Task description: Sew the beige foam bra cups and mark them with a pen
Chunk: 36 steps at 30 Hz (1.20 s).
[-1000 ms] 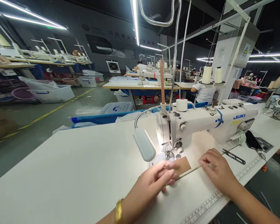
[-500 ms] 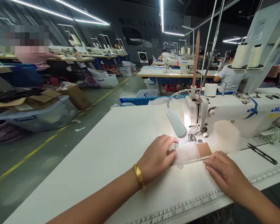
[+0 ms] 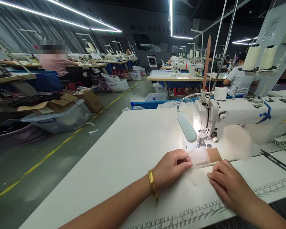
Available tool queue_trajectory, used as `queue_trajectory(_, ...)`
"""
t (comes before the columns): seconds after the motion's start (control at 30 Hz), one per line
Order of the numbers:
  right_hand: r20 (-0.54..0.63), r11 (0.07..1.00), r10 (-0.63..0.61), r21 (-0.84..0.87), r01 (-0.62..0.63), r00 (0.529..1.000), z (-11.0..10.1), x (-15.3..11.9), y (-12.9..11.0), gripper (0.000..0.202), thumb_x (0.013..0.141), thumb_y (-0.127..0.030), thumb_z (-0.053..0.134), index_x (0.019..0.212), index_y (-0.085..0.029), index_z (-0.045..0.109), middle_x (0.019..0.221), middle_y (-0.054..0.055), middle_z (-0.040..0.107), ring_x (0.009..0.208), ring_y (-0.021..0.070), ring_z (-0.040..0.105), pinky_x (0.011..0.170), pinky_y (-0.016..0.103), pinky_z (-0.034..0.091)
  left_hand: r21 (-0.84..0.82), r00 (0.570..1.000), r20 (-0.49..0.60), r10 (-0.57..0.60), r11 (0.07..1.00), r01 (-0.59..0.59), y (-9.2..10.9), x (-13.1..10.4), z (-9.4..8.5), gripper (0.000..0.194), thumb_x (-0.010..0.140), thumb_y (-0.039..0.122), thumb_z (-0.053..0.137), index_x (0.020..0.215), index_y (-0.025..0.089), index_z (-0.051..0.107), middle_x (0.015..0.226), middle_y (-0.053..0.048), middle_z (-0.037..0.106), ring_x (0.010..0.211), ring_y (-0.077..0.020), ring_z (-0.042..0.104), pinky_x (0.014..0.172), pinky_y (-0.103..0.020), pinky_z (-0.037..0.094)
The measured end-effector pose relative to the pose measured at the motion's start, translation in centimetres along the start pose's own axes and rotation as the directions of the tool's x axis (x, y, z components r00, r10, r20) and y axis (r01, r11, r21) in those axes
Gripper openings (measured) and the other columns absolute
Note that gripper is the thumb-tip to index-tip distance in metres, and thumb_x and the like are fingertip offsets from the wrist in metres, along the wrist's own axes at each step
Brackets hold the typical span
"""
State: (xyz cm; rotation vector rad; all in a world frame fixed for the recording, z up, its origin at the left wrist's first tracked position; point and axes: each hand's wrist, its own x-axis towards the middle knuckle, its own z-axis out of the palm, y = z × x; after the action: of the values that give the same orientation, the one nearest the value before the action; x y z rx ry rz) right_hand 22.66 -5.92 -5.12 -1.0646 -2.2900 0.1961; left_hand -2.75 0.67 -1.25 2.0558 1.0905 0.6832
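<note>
A small sheer white fabric piece (image 3: 198, 157) lies flat on the table just in front of the presser foot (image 3: 201, 144). A tan patch (image 3: 214, 155) adjoins its right end. My left hand (image 3: 173, 167) is closed, thumb and fingertips pinching the fabric's left end. Close to the front edge, my right hand (image 3: 228, 181) rests with its fingers curled and pressed together. Whether anything is between those fingertips is hidden. The white sewing machine (image 3: 202, 111) stands behind both hands, its lamp (image 3: 187, 127) hanging left of the needle area.
Black thread snips (image 3: 276, 160) lie right of my right hand. A printed ruler (image 3: 200, 212) runs along the table's front edge. Thread cones (image 3: 251, 58) stand above the machine. Left of the table are a floor aisle, a plastic bin (image 3: 62, 117) and cartons. Several people sit at other machines.
The view has turned left, so the scene sits farther right. My right hand has drawn back slightly from the fabric's front edge. My left hand stays on its left end.
</note>
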Motion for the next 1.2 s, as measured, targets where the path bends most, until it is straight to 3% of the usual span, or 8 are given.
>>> queue_trajectory(0.07, 0.046, 0.998, 0.006, 0.064, -0.009, 0.999, -0.6, -0.2, -0.3, 0.020, 0.105, -0.017, 0.045, 0.091, -0.021, 0.059, 0.089, 0.004, 0.055, 0.086, 0.0209, 0.050, 0.074, 0.035, 0.045, -0.037, 1.000, 0.012, -0.022, 0.999, 0.023, 0.9, -0.4, -0.4, 0.018, 0.089, 0.032, 0.060, 0.077, 0.020, 0.066, 0.082, -0.003, 0.067, 0.078, -0.0190, 0.059, 0.074, -0.032, 0.046)
queue_trajectory(0.13, 0.144, 0.978, 0.044, 0.195, -0.072, 0.989, -1.7, -0.3, -0.7, 0.022, 0.105, -0.025, 0.049, 0.086, -0.022, 0.058, 0.088, 0.003, 0.057, 0.087, 0.0201, 0.054, 0.075, 0.034, 0.047, -0.132, 0.993, 0.120, -0.017, 0.991, 0.033, 2.5, -1.1, -0.9, 0.018, 0.091, 0.034, 0.058, 0.078, 0.020, 0.060, 0.078, -0.002, 0.068, 0.074, -0.0180, 0.060, 0.072, -0.030, 0.047)
queue_trajectory(0.23, 0.214, 0.884, 0.180, 0.392, -0.253, 0.960, -3.8, 0.2, -1.0, 0.022, 0.104, -0.043, 0.054, 0.094, -0.025, 0.063, 0.095, 0.002, 0.060, 0.090, 0.0201, 0.058, 0.081, 0.034, 0.049, -0.279, 0.890, 0.456, 0.017, 0.952, 0.125, 5.1, -1.8, -1.7, 0.019, 0.093, 0.037, 0.057, 0.082, 0.022, 0.055, 0.068, 0.001, 0.065, 0.064, -0.0163, 0.060, 0.067, -0.029, 0.048)
queue_trajectory(0.3, 0.258, 0.805, 0.238, 0.487, -0.339, 0.936, -4.6, 1.3, -1.0, 0.028, 0.103, -0.053, 0.053, 0.112, -0.029, 0.065, 0.108, 0.004, 0.064, 0.098, 0.0222, 0.059, 0.088, 0.036, 0.049, -0.263, 0.842, 0.538, 0.031, 0.956, 0.133, 6.2, -1.6, -2.0, 0.019, 0.093, 0.037, 0.058, 0.082, 0.022, 0.056, 0.065, 0.002, 0.062, 0.062, -0.0155, 0.059, 0.066, -0.028, 0.048)
queue_trajectory(0.43, 0.424, 0.700, 0.158, 0.589, -0.404, 0.892, -4.0, 4.5, -0.6, 0.048, 0.100, -0.067, 0.046, 0.119, -0.029, 0.067, 0.110, 0.005, 0.064, 0.096, 0.0241, 0.059, 0.082, 0.036, 0.049, -0.118, 0.950, 0.311, 0.032, 0.993, 0.005, 5.7, 0.2, -1.9, 0.021, 0.090, 0.035, 0.055, 0.075, 0.021, 0.057, 0.071, 0.001, 0.062, 0.067, -0.0146, 0.056, 0.065, -0.026, 0.044)
queue_trajectory(0.6, 0.288, 0.756, 0.264, 0.531, -0.383, 0.921, -1.3, 6.6, 0.3, 0.038, 0.090, -0.060, 0.066, 0.097, -0.023, 0.069, 0.099, 0.004, 0.061, 0.093, 0.0239, 0.055, 0.080, 0.035, 0.046, -0.101, 0.993, 0.106, -0.044, 0.993, 0.055, 3.4, 1.2, -1.6, 0.019, 0.084, 0.034, 0.057, 0.071, 0.021, 0.052, 0.063, 0.004, 0.052, 0.060, -0.0137, 0.047, 0.055, -0.025, 0.037)
queue_trajectory(0.8, 0.225, 0.711, 0.320, 0.585, -0.390, 0.920, -0.1, 6.3, 0.9, 0.026, 0.095, -0.046, 0.060, 0.085, -0.022, 0.062, 0.086, 0.001, 0.058, 0.085, 0.0208, 0.054, 0.076, 0.033, 0.042, -0.307, 0.988, 0.113, -0.108, 0.942, 0.138, 2.9, 1.1, -1.0, 0.020, 0.081, 0.038, 0.064, 0.082, 0.019, 0.061, 0.063, 0.004, 0.056, 0.058, -0.0142, 0.053, 0.058, -0.027, 0.046)
queue_trajectory(1.2, 0.151, 0.738, 0.413, 0.522, -0.427, 0.898, -0.3, 6.0, 0.1, 0.019, 0.088, -0.041, 0.065, 0.093, -0.023, 0.062, 0.085, 0.000, 0.051, 0.079, 0.0198, 0.049, 0.072, 0.033, 0.041, -0.210, 0.995, 0.030, -0.100, 0.972, 0.104, 2.4, 1.4, -0.9, 0.030, 0.084, 0.048, 0.061, 0.073, 0.019, 0.063, 0.060, 0.003, 0.052, 0.058, -0.0134, 0.048, 0.053, -0.024, 0.040)
